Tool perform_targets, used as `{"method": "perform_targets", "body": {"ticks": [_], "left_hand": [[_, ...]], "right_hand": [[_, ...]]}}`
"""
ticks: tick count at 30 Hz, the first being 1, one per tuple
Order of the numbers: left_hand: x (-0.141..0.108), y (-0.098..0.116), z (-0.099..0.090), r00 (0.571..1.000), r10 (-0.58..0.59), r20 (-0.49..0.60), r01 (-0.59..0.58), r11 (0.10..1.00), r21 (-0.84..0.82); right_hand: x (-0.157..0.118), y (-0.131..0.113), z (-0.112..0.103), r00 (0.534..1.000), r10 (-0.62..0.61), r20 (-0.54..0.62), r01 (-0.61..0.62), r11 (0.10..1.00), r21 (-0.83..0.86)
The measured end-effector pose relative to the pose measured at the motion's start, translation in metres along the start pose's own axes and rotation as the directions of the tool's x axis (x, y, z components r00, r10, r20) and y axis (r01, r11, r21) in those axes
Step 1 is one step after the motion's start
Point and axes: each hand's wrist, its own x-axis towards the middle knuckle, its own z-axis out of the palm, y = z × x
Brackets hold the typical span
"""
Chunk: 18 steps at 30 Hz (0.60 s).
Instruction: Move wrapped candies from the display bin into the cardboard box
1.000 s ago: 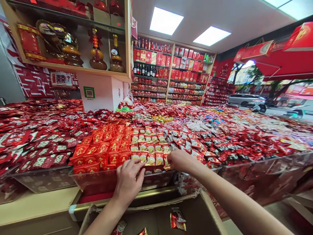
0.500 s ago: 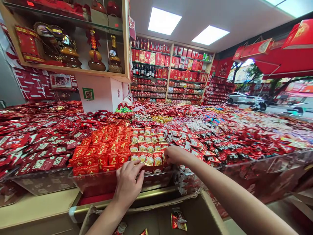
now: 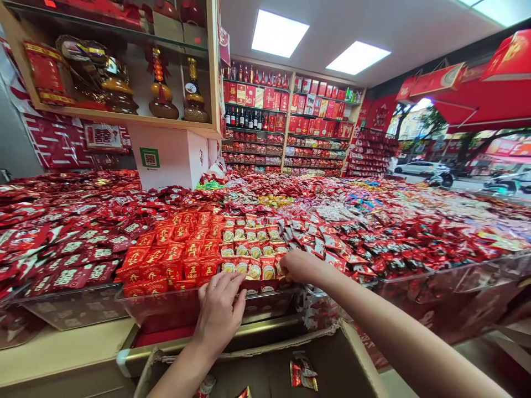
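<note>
Rows of red and cream packets (image 3: pixel 254 250) stand in a clear plastic bin (image 3: pixel 166 309), beside orange-red packets (image 3: pixel 174 252) with gold characters. My left hand (image 3: pixel 222 301) rests at the bin's front edge, its fingers over the lower row and its thumb apart, with nothing visible in it. At the right end of the cream rows is my right hand (image 3: pixel 296 266), its fingers curled down against the packets; the fingertips and anything between them are hidden. Below my hands, an open cardboard box (image 3: pixel 360 359) has a few loose packets (image 3: pixel 302 373) inside.
Heaps of wrapped sweets (image 3: pixel 415 237) spread left and right in clear bins. A wooden display cabinet (image 3: pixel 157 119) with bottles overhangs the back left, above a white pillar (image 3: pixel 166 157). Stocked shelves (image 3: pixel 286 121) line the back wall. A street shows at right.
Both hands stay nearly in place. My right hand has shifted very slightly to the right. Outside, the vehicles have changed position.
</note>
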Motion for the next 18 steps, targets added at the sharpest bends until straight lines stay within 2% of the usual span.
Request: {"method": "perform_targets", "body": {"ticks": [11,18], "left_hand": [[-0.003,-0.003,0.004,0.999,0.025,-0.047,-0.022,0.998,0.061],[-0.005,-0.001,-0.001,0.998,0.011,-0.060,-0.008,0.999,0.045]], "right_hand": [[-0.001,-0.007,-0.004,0.999,0.034,-0.023,-0.034,0.999,-0.009],[-0.012,0.001,-0.001,0.997,0.031,-0.070,-0.031,1.000,-0.002]]}}
